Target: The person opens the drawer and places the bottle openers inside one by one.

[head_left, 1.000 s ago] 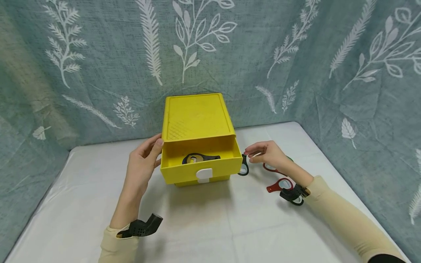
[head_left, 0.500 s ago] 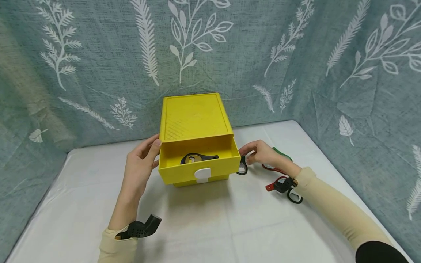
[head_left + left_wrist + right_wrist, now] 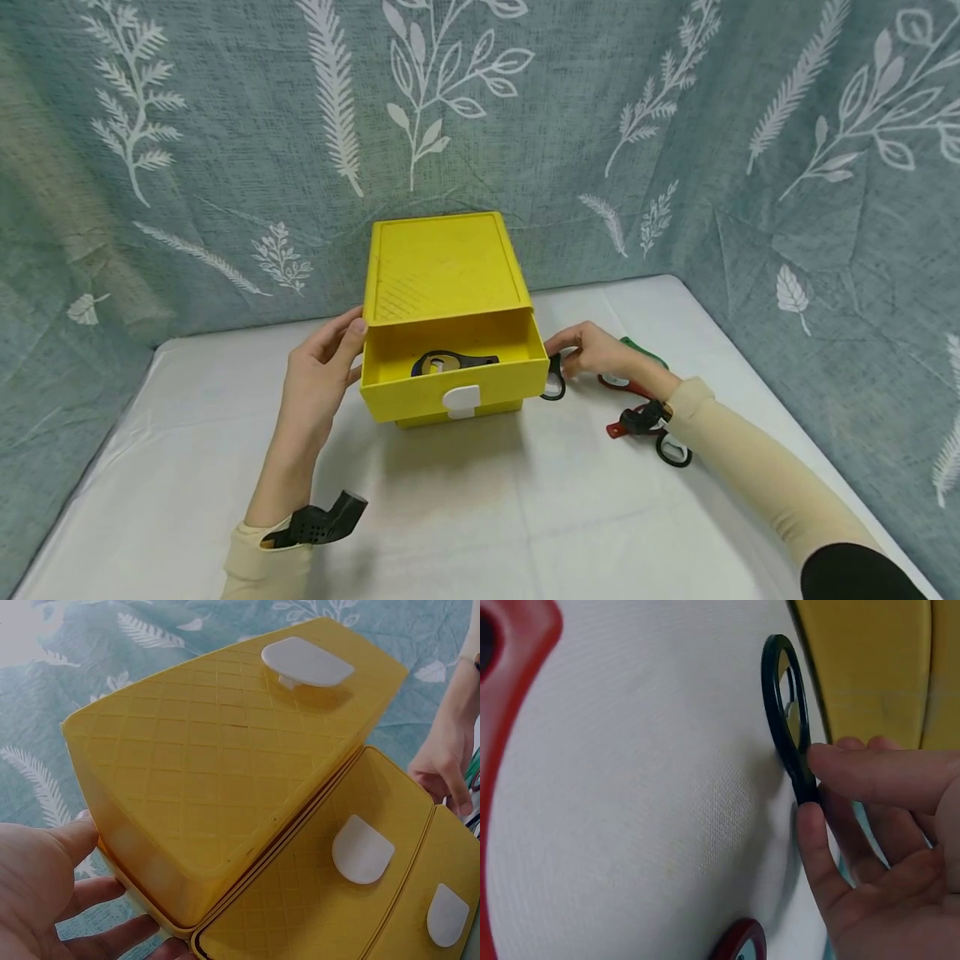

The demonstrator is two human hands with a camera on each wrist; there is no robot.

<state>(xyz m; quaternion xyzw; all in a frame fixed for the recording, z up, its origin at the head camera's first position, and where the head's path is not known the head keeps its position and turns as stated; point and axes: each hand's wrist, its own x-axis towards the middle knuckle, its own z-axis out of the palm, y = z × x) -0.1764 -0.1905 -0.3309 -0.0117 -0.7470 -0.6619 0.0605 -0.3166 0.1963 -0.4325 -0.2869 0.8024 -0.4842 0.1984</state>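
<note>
Near the middle of the head view, a yellow drawer cabinet (image 3: 448,267) stands on the white cloth-covered tabletop (image 3: 442,533). Its top drawer (image 3: 401,402) is pulled out toward the viewer, a white handle (image 3: 461,397) on its front; the left wrist view shows two lower drawers pushed in beneath it, each with its own white handle. A dark bottle opener (image 3: 477,360) with a ring-shaped head lies inside the top drawer.

Of the two hands, the left hand (image 3: 321,357) rests against the cabinet's left side, its thumb near the front edge and its fingers extended along the wall. The right hand (image 3: 591,350), right of centre, pinches the handle end of a black bottle opener (image 3: 554,385) between thumb and fingertips. That opener is just beside the cabinet's right side, ring end nearer the viewer; whether it touches the tabletop I cannot tell.

More openers lie on the right part of the tabletop, around the right forearm: a green one (image 3: 643,350) and a dark red one (image 3: 617,382), both partly hidden by the arm; a red one (image 3: 617,430), mostly covered by the black wrist camera (image 3: 642,417); and another black-rimmed one (image 3: 673,450) nearer the viewer. A grey-green curtain (image 3: 480,150) with white leaf prints fills the background.
</note>
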